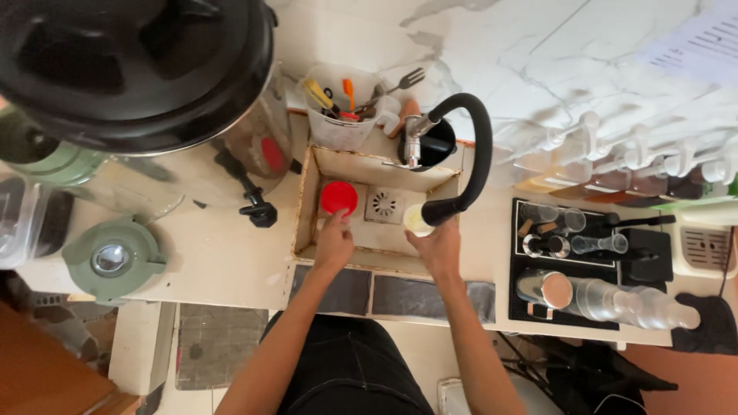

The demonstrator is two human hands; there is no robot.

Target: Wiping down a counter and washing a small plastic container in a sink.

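Observation:
I look straight down into a small square sink (317, 163) set in a pale counter. My left hand (333, 242) reaches into the sink and its fingertips touch a round red lid or cup (338, 197) at the sink's left. My right hand (438, 246) holds a small pale cup (416, 219) right under the black flexible faucet spout (478, 138). The metal drain (383, 204) lies between both hands.
A large black-lidded metal urn (138, 69) stands at the upper left with a black tap (257, 207). A clear utensil tub (338, 115) sits behind the sink. At right lies a black mat (515, 284) with glasses, a shaker and clear bottles. Green blender jug (114, 260) at left.

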